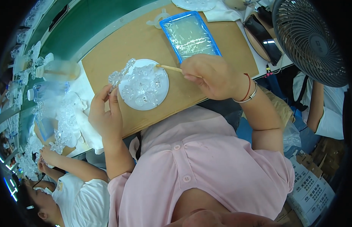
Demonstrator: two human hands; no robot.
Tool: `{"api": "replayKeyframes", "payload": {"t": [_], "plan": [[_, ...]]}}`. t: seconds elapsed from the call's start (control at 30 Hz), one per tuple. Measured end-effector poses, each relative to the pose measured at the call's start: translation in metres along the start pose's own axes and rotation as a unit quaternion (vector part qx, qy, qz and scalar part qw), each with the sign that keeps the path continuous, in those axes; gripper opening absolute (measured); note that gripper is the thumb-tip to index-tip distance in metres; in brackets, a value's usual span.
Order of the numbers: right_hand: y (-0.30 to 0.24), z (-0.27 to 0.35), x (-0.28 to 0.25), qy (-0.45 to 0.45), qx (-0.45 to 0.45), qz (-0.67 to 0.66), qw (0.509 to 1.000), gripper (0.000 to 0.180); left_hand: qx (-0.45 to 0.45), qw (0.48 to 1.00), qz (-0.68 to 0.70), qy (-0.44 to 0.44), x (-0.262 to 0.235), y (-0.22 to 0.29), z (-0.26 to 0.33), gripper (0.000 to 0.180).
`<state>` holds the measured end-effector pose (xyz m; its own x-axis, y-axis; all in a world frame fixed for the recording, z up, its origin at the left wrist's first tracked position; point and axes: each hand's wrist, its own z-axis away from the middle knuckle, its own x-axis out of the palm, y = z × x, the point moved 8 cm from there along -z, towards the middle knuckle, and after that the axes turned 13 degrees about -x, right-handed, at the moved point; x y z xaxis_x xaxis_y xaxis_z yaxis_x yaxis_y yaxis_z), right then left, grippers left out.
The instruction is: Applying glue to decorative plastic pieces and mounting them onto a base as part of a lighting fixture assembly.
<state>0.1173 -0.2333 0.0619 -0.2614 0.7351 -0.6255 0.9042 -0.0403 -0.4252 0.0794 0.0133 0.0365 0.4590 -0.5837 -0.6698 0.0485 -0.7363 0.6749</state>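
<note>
My left hand (106, 115) pinches a clear, sparkling faceted ornament piece (122, 75) between thumb and fingers, just above the left rim of a round white plate (165, 81). Several clear pieces (141, 87) lie heaped on that plate. From the right, my right hand (210, 75) grips a thin, pale wooden-looking stick (170, 68), whose tip reaches the plate's upper right edge near the heap. Behind my right hand a blue-rimmed tray (179, 16) lies on the brown board, holding something pale and shiny. What exactly is at the stick's tip is too small to tell.
A brown board (119, 45) covers the table. At the right are a fan (312, 41) and a dark phone (263, 39). On the left, bottles (51, 90) and clear pieces stand near a co-worker (77, 193). Another person's arm (316, 102) and boxes (310, 189) are at right.
</note>
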Motion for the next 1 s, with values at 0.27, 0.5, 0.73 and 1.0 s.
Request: {"api": "replayKeyframes", "payload": {"t": [0.27, 0.5, 0.73, 1.0], "plan": [[-0.023, 0.012, -0.003, 0.003, -0.014, -0.038, 0.999, 0.019, -0.02, 1.0, -0.002, 0.009, -0.001, -0.004, 0.002, 0.018], [-0.044, 0.017, 0.005, -0.015, -0.012, -0.027, 0.999, 0.025, 0.0, 1.0, -0.012, 0.02, -0.003, 0.001, 0.008, 0.019], [-0.04, 0.023, 0.016, 0.028, 0.015, -0.045, 0.998, 0.023, -0.019, 1.0, 0.008, -0.02, -0.005, -0.006, 0.015, 0.027], [-0.037, 0.042, -0.008, 0.088, 0.098, 0.009, 0.991, 0.005, 0.025, 0.937, 0.091, -0.337, 0.006, 0.023, -0.025, 0.074]]}}
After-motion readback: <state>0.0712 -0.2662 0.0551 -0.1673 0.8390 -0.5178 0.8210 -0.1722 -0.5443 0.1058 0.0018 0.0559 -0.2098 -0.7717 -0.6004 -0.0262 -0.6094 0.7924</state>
